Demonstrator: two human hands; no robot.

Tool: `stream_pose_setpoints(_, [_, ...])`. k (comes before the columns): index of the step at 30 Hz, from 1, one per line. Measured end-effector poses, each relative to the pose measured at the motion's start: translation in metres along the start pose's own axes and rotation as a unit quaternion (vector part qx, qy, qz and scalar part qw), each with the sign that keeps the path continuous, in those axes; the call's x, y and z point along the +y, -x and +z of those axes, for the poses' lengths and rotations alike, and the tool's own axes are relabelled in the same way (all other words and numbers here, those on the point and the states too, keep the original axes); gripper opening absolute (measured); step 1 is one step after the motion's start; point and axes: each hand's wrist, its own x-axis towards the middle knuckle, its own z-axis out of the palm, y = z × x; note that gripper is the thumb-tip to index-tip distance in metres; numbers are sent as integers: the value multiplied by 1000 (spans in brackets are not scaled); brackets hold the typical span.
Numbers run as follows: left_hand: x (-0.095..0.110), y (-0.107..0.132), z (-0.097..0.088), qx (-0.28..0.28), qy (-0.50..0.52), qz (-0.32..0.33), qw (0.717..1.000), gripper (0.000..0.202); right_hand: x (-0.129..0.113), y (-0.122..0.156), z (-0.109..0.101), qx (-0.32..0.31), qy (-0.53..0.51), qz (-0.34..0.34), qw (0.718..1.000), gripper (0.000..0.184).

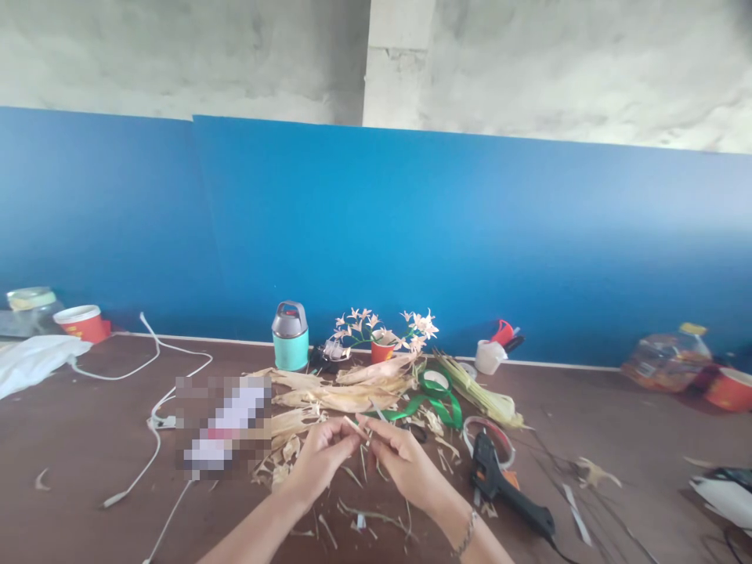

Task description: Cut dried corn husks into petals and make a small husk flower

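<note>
Head view: left hand [320,462] and right hand [406,464] fingers [379,432] pinch husk strip [355,425].

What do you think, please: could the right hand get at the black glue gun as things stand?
Probably yes. The glue gun lies on the table beside the right hand, with only husk scraps between them. That hand and the left hand are both pinching a thin husk strip.

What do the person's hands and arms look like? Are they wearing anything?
Both arms are bare as far as the picture shows: no sleeves and no gloves. The left hand wears nothing that I can see. The right hand has a thin bracelet round its wrist, like small pale beads or links.
</note>
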Motion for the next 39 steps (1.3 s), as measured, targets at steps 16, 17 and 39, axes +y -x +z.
stream_pose_setpoints(16, [3, 5, 16, 111, 109, -67, 986, 15, 3, 2, 14, 98, 203, -166, 960, 41])
stream_pose_setpoints(17, [1, 4, 15, 115, 115, -69, 984, 14, 5, 2, 15, 97, 233, -173, 952, 45])
stream_pose_setpoints(39, [8, 0, 4, 109, -14, -21, 994, 24, 13, -3, -2, 121, 38, -37, 991, 41])
